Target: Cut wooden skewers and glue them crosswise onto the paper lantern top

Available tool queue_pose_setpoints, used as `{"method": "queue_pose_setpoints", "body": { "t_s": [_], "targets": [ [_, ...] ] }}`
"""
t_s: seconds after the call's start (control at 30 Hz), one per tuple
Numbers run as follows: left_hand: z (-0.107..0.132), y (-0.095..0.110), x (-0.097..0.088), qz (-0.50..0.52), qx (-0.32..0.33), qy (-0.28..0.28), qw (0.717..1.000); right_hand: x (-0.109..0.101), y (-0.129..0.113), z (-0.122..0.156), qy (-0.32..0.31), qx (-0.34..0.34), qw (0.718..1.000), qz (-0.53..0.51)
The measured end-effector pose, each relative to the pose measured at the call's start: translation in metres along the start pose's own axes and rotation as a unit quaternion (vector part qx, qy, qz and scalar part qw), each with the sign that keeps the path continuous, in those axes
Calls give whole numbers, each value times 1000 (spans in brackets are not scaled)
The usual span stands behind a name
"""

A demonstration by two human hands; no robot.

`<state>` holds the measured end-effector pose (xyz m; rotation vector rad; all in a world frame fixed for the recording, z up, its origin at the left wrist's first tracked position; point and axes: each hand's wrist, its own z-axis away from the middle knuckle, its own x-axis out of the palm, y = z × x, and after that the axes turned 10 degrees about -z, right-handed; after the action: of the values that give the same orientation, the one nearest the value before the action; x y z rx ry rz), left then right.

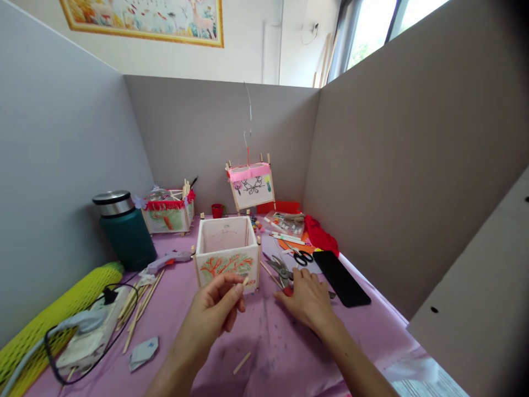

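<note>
Now pinching a short wooden piece (245,281) in the left hand (219,303), thumb and fingers clamped together on it, just in front of the near side of a white box (225,264) with a red-and-green tree drawing. Resting the right hand (308,295) on red-handled pliers (281,272), to the right of the box; cannot tell whether gripping or merely touching. Have a black phone (341,278) just right of that hand and black-handled scissors (303,257) just on its far side. Nearer, between the forearms, can see a loose short stick (242,363) on the purple-covered surface (273,380). Farther left, can see a glue gun (169,260), a bundle of thin sticks (140,309), a power strip (97,333) and a teal bottle (126,234). At the far side, can make out a red-fringed box (167,215), a small red cup (217,210) and, beyond the white box, a pink-topped lantern (253,190), tilted.
</note>
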<state>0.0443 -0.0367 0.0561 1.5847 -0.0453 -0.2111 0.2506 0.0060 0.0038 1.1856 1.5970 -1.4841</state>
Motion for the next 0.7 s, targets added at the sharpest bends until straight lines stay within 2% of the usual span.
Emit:
{"method": "queue_pose_setpoints", "body": {
  "t_s": [0.2,0.43,0.53,0.63,0.67,0.7],
  "targets": [
    [2,-4,-4,-3,-12,-26,1000,22,-2,12,60,-33,998,9],
    [5,-10,-7,-6,-6,-33,999,17,5,11,52,-47,997,-38],
    [5,-4,-6,25,3,-33,999,13,10,11,74,-61,994,-58],
    [3,14,-6,72,22,-9,997,-1,-2,18,88,-106,977,-162],
    [1,23,-5,83,32,-6,996,-9,-11,22,69,-132,963,-225],
    [-1,33,-5,90,45,-9,995,-17,-21,27,22,-160,940,-300]
  ]
}}
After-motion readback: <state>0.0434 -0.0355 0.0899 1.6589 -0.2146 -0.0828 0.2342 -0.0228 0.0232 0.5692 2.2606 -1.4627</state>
